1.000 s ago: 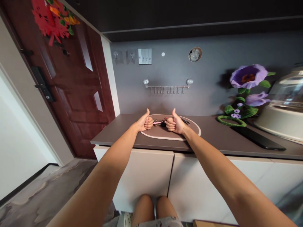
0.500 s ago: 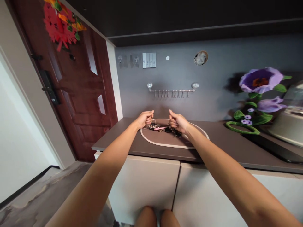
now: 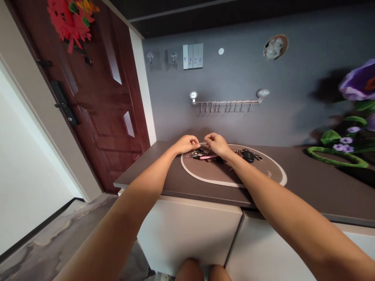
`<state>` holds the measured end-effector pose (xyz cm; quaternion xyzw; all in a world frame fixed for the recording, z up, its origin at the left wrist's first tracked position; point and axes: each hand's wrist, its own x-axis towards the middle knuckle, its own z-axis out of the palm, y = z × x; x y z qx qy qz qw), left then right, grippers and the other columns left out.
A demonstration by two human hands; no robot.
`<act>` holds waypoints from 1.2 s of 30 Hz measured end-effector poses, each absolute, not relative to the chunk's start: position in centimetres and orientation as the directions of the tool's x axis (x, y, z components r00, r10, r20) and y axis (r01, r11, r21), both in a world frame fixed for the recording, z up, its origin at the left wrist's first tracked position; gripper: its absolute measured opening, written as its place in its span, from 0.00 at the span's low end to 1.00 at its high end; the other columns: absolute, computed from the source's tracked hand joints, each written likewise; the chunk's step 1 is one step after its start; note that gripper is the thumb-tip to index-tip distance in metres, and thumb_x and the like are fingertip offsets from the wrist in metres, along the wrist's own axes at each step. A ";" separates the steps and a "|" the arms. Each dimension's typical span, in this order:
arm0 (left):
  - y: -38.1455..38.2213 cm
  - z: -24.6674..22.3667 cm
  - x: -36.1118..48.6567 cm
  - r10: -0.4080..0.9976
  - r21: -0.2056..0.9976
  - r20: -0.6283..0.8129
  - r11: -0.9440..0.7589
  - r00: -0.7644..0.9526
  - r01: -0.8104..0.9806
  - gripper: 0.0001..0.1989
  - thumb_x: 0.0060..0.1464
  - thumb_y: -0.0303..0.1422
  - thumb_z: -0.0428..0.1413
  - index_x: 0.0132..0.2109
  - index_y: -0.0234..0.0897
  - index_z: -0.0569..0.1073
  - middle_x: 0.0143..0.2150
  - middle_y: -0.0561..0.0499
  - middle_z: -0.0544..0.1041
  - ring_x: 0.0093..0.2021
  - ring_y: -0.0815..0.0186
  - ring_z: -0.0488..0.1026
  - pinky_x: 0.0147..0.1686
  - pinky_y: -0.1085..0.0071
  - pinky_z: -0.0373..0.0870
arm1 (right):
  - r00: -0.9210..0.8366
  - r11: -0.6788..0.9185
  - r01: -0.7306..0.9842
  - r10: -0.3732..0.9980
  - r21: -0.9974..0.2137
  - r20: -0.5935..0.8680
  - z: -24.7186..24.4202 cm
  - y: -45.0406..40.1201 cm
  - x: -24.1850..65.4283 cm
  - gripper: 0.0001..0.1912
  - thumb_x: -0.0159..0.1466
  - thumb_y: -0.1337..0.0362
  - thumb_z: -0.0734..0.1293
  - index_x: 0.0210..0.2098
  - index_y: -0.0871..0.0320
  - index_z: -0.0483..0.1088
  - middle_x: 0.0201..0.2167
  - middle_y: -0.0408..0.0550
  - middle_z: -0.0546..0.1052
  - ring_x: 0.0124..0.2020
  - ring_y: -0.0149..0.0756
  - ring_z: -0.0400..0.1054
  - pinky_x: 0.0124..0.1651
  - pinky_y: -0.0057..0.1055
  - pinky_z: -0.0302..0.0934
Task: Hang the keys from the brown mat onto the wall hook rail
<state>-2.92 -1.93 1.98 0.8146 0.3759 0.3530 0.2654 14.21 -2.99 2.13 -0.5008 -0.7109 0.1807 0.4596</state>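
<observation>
Keys (image 3: 195, 153), beside left hand (image 3: 186, 143) (on mat (image 3: 209, 171))

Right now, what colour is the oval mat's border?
The border is pale cream, showing best in the head view.

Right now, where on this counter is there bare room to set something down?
Bare counter shows left of the mat, toward the door, and between the mat's right end and the flower's green ring. The mat's front is free too, left of the right forearm. It's crowded along the back, with keys near the left hand and right hand.
</observation>
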 end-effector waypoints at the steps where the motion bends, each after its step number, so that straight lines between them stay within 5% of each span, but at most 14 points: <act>1: -1.8 1.8 -3.3 0.794 0.670 0.353 -0.584 0.495 0.459 0.12 0.42 0.38 0.55 0.30 0.32 0.71 0.23 0.53 0.69 0.22 0.74 0.63 0.24 0.76 0.58 | -0.133 0.457 0.608 0.864 -0.649 0.485 1.9 -3.1 14.2 0.06 0.55 0.64 0.60 0.30 0.60 0.67 0.24 0.43 0.71 0.24 0.26 0.61 0.31 0.24 0.54; 5: -1.4 1.7 -4.4 0.776 0.619 0.279 -0.596 0.566 0.512 0.12 0.42 0.38 0.56 0.30 0.32 0.72 0.25 0.51 0.72 0.24 0.72 0.65 0.25 0.76 0.59 | -0.357 0.559 0.717 0.808 -0.417 0.468 1.3 -3.8 14.4 0.07 0.55 0.65 0.60 0.30 0.59 0.69 0.27 0.44 0.73 0.27 0.27 0.62 0.33 0.24 0.53; 9: -1.3 1.8 -5.0 0.758 0.653 0.169 -0.565 0.630 0.505 0.14 0.38 0.39 0.59 0.30 0.32 0.73 0.24 0.51 0.73 0.24 0.72 0.66 0.26 0.76 0.60 | -0.456 0.599 0.735 0.784 -0.319 0.421 0.8 -3.6 14.5 0.07 0.55 0.66 0.61 0.31 0.60 0.70 0.28 0.46 0.74 0.27 0.28 0.63 0.32 0.23 0.52; 18: -0.8 1.6 -5.2 0.774 0.691 0.056 -0.486 0.631 0.535 0.16 0.28 0.30 0.63 0.30 0.32 0.72 0.25 0.52 0.72 0.25 0.71 0.67 0.28 0.75 0.62 | -0.485 0.588 0.763 0.795 -0.268 0.364 0.9 -3.5 14.1 0.06 0.56 0.66 0.62 0.31 0.59 0.70 0.29 0.46 0.75 0.28 0.29 0.64 0.32 0.23 0.52; 36: -1.0 1.7 -5.1 0.750 0.659 0.102 -0.543 0.654 0.521 0.06 0.42 0.29 0.55 0.31 0.32 0.72 0.24 0.53 0.71 0.24 0.74 0.64 0.27 0.78 0.58 | -0.493 0.592 0.777 0.784 -0.215 0.377 0.4 -2.7 14.0 0.09 0.56 0.65 0.59 0.29 0.59 0.71 0.28 0.47 0.75 0.27 0.30 0.64 0.30 0.24 0.50</act>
